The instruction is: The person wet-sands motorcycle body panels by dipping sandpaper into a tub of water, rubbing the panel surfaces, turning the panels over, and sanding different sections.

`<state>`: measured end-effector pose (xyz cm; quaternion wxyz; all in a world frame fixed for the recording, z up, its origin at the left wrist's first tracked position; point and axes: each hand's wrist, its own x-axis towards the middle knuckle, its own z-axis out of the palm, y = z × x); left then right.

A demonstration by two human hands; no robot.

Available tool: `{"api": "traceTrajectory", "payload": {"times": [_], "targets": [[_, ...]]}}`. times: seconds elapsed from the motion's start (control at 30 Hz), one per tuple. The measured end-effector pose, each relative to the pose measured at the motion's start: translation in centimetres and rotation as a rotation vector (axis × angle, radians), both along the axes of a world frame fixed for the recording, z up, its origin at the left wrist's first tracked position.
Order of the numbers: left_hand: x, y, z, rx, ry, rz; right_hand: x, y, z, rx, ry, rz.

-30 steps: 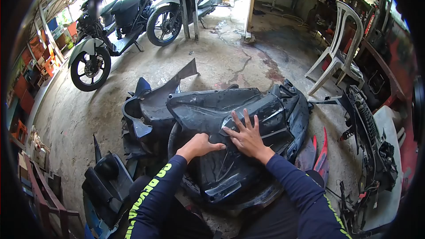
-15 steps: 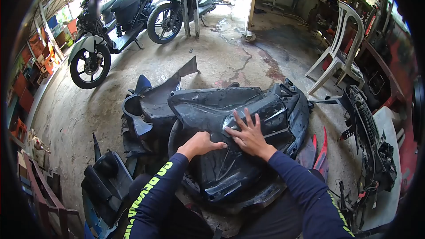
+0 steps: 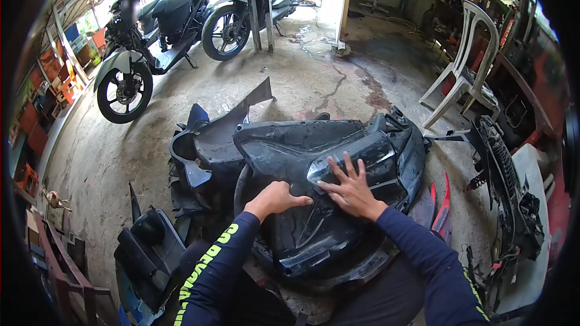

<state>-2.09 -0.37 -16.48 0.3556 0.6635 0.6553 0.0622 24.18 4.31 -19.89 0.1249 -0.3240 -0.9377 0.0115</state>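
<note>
A large black scooter body panel (image 3: 302, 137), scuffed and dusty, lies in front of me, propped on a dark round-rimmed object (image 3: 243, 190). My right hand (image 3: 353, 188) rests flat on it with fingers spread, beside a shiny ridge. To its left, my left hand (image 3: 278, 200) is against the same panel, thumb pointing right and fingers folded under. Whatever those fingers hold, if anything, is hidden. Behind the panel's left side lie more dark fairing pieces (image 3: 217, 139).
Black plastic parts (image 3: 151, 241) lie at my left, red-edged panels (image 3: 441, 205) at my right. A stripped frame part (image 3: 507, 199) leans against a white board (image 3: 541, 175). Two scooters (image 3: 127, 93) (image 3: 226, 33) and a plastic chair (image 3: 468, 66) stand farther back.
My right hand has shifted slightly right and down over the panel, fingers still spread. The left hand keeps its place on the panel. The whole view has moved a little.
</note>
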Motion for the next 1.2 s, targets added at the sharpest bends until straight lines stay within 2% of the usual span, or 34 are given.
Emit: {"api": "traceTrajectory", "payload": {"times": [0.07,0.13,0.23,0.33,0.47,0.57,0.63,0.7,0.77,0.8,0.9,0.93,0.97,1.03,1.1,1.17,1.2], "targets": [[0.2,0.0,-0.4,-0.016,0.019,-0.026,-1.7,0.6,-0.3,0.038,0.048,0.007],[-0.3,0.1,-1.6,0.101,-0.009,-0.003,-0.3,-0.1,-0.2,0.042,0.022,-0.005],[0.3,-0.3,-0.1,0.047,0.021,-0.004,1.0,-0.6,0.1,0.023,-0.027,-0.034],[0.5,-0.4,-0.8,0.057,0.011,-0.003,-2.5,0.6,-0.2,0.074,0.094,-0.022],[0.0,-0.2,-1.1,0.127,-0.052,0.082,-0.5,0.4,1.6,0.038,0.121,-0.056],[-0.4,-0.4,-0.8,0.099,-0.122,0.15,1.8,1.6,4.7,-0.08,0.441,-0.089],[-0.5,-0.5,-0.3,0.116,-0.187,0.181,2.0,1.8,6.1,-0.381,0.759,-0.226],[-0.6,-0.1,-0.2,0.158,-0.238,0.232,1.9,2.0,5.2,-0.285,0.771,-0.295],[-0.9,0.2,0.4,0.186,-0.266,0.266,1.9,1.8,5.1,-0.721,1.046,-0.447],[-1.2,0.4,0.9,0.194,-0.268,0.286,2.1,1.8,5.4,-0.721,1.042,-0.445],[-1.7,0.1,4.0,0.224,-0.191,0.363,3.2,1.8,6.8,-1.177,0.859,-0.367],[-2.4,0.6,3.0,0.26,-0.229,0.389,3.9,2.4,6.3,-1.166,0.702,-0.369],[-3.2,1.3,1.4,0.296,-0.266,0.415,4.4,2.7,5.7,-1.168,0.698,-0.371],[-3.8,1.5,0.3,0.365,-0.357,0.43,5.0,2.9,4.5,-1.239,0.279,-0.384],[-3.6,0.9,2.2,0.491,-0.227,0.453,4.4,1.8,2.8,-1.168,0.164,-0.443],[-3.8,0.6,2.1,0.541,-0.189,0.447,3.7,2.1,-2.5,-1.112,0.017,-0.606],[-3.9,0.2,2.4,0.599,-0.136,0.437,3.0,1.6,-5.0,-1.155,0.084,-0.698]]}}
